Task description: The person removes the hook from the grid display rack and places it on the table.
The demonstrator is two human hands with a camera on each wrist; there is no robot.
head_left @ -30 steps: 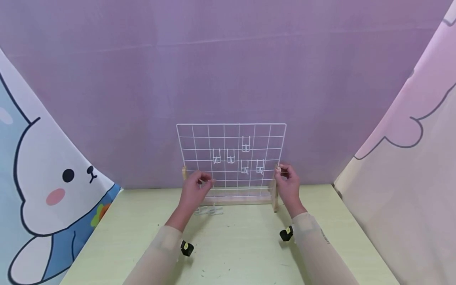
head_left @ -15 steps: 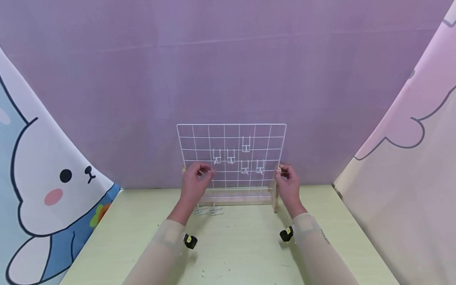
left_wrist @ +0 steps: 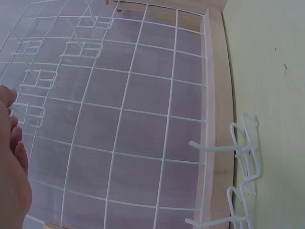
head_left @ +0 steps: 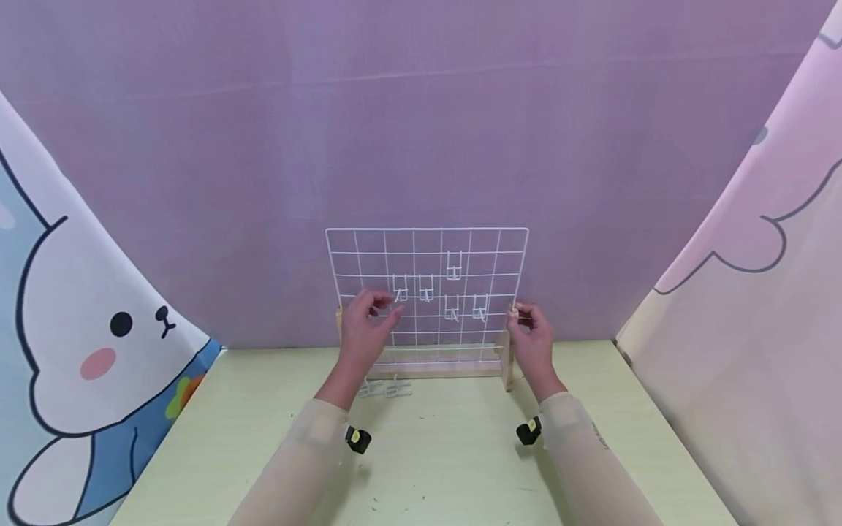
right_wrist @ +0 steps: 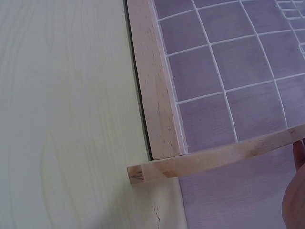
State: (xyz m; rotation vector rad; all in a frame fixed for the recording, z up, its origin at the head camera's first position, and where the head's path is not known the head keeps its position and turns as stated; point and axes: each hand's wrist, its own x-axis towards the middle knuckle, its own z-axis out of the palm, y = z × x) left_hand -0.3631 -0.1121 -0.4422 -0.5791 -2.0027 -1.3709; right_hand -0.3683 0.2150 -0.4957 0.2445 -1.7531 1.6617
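A white wire grid panel (head_left: pixel 427 229) stands upright in a wooden stand (head_left: pixel 434 370), with several white wire hooks (head_left: pixel 454 274) hung on it. My left hand (head_left: pixel 364 329) is in front of the panel's left half, thumb and forefinger apart. Its fingertips are right beside the leftmost hung hook (left_wrist: pixel 29 114); nothing shows between them. My right hand (head_left: pixel 534 343) holds the upper end of the stand's right post (right_wrist: pixel 214 160); in the right wrist view only part of that hand shows at the edge. Two loose wire hooks (left_wrist: pixel 245 150) lie on the table before the stand's base.
The pale yellow table (head_left: pixel 460 453) bears small dark specks. Behind the stand hangs a purple cloth (head_left: pixel 421 146). Printed cloths, one with a white cartoon figure (head_left: pixel 85 314), close off the left and right sides.
My left hand has risen along the panel and shifted slightly right, up to the leftmost hook, and its thumb and forefinger have spread. My right hand has stayed on the post.
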